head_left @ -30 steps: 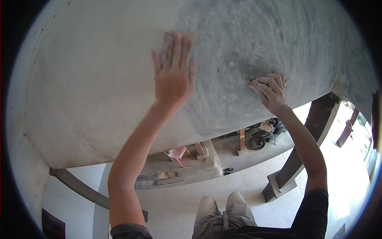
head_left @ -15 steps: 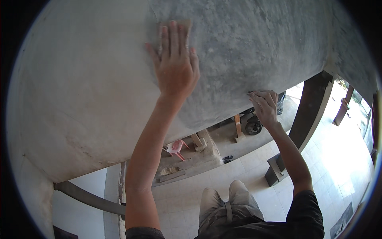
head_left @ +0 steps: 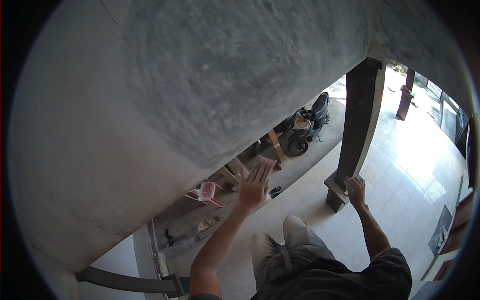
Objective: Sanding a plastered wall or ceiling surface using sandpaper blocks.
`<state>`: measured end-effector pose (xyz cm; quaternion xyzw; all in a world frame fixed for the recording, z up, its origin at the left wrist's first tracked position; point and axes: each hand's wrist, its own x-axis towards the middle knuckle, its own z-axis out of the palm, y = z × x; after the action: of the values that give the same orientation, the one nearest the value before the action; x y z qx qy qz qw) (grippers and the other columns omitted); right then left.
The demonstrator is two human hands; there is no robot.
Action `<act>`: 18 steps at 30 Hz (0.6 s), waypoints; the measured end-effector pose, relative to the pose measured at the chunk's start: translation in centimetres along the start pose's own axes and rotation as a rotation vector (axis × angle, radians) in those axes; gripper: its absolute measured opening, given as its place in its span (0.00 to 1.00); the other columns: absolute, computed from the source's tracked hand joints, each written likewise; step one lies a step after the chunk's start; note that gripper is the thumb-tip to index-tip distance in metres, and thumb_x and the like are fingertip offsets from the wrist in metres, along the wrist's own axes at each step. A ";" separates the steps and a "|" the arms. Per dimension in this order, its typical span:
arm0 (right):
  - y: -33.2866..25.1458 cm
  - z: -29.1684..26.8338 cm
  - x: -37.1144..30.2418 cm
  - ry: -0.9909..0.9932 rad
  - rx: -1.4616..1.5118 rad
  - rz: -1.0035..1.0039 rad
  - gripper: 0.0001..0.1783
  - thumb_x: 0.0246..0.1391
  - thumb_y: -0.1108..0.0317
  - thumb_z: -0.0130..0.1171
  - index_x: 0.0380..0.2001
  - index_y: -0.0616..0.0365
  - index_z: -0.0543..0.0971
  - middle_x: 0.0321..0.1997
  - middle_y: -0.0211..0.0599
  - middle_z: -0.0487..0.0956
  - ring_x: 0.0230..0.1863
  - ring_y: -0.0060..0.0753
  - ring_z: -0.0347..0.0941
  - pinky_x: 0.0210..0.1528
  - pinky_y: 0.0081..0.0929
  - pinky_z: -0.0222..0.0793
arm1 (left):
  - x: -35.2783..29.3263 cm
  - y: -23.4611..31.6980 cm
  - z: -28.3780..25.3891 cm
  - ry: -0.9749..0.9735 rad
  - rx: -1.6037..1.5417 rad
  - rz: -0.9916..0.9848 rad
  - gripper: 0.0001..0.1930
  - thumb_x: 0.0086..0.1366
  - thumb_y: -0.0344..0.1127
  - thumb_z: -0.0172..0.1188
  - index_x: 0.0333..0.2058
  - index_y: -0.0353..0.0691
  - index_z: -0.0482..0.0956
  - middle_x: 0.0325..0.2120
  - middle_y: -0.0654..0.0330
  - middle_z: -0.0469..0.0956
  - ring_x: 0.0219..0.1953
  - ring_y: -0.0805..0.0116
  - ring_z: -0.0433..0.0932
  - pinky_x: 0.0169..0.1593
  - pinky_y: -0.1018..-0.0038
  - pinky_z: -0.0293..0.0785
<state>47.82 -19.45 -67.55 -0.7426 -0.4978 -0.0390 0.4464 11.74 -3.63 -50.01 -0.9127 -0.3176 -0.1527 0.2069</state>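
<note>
My left hand [head_left: 253, 189] is held out in front of the wall's lower edge, apart from it, with fingers extended together. Against those fingers lies a thin, flat, pinkish-brown sheet [head_left: 269, 162] that looks like sandpaper; its corner sticks out past the fingertips. My right hand [head_left: 355, 190] hangs in the air farther right, fingers curled in, in front of the dark pillar's foot. Whatever its fingers may hold is too small to make out. Above both hands spreads the plastered wall surface [head_left: 225, 75], with a dark grey patch and paler plaster on the left.
A dark pillar [head_left: 357, 115] rises at the right. Far below are a black motorbike [head_left: 305, 122], a red plastic chair [head_left: 206, 192], wooden props [head_left: 276, 146] and dark footwear [head_left: 275, 191]. Pale floor tiles [head_left: 395, 200] lie beneath me. A curved dark beam [head_left: 125, 281] crosses the lower left.
My left hand has come off the wall and down, bringing the sheet. My right hand has left the wall's lower edge and dropped. The view has shifted, showing more floor and the motorbike.
</note>
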 end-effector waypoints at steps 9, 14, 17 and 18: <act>14.0 -8.3 -23.2 -0.352 -0.382 1.052 0.15 0.61 0.54 0.56 0.36 0.54 0.82 0.39 0.42 0.84 0.45 0.49 0.79 0.45 0.46 0.71 | -34.6 -5.0 8.9 -0.111 -0.341 -1.202 0.25 0.75 0.39 0.36 0.66 0.32 0.57 0.60 0.38 0.66 0.61 0.42 0.67 0.62 0.57 0.65; 17.0 -10.2 -25.3 -0.301 -0.411 1.147 0.18 0.63 0.51 0.54 0.38 0.54 0.82 0.40 0.46 0.83 0.46 0.52 0.78 0.46 0.47 0.71 | -47.5 2.7 7.2 -0.676 -0.229 -1.705 0.21 0.72 0.40 0.42 0.50 0.27 0.73 0.44 0.39 0.78 0.48 0.40 0.77 0.51 0.54 0.74; 15.1 -5.2 -20.1 -0.418 -0.322 0.976 0.22 0.62 0.47 0.52 0.35 0.54 0.83 0.39 0.48 0.82 0.46 0.55 0.77 0.46 0.49 0.70 | -60.7 6.0 6.8 -0.893 -0.149 -1.387 0.18 0.70 0.39 0.44 0.43 0.30 0.76 0.42 0.42 0.80 0.45 0.42 0.79 0.51 0.54 0.75; 14.5 -4.2 -18.6 -0.428 -0.298 0.926 0.25 0.63 0.44 0.48 0.34 0.54 0.83 0.40 0.49 0.82 0.46 0.57 0.76 0.46 0.51 0.69 | -60.9 7.3 6.9 -1.157 -0.075 -1.193 0.17 0.70 0.39 0.44 0.43 0.32 0.77 0.42 0.43 0.80 0.44 0.43 0.80 0.50 0.55 0.76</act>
<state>51.29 -37.05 -83.42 -0.9314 -0.1868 0.2443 0.1948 -28.31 -37.08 -83.01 -0.5319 -0.7989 0.2461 -0.1351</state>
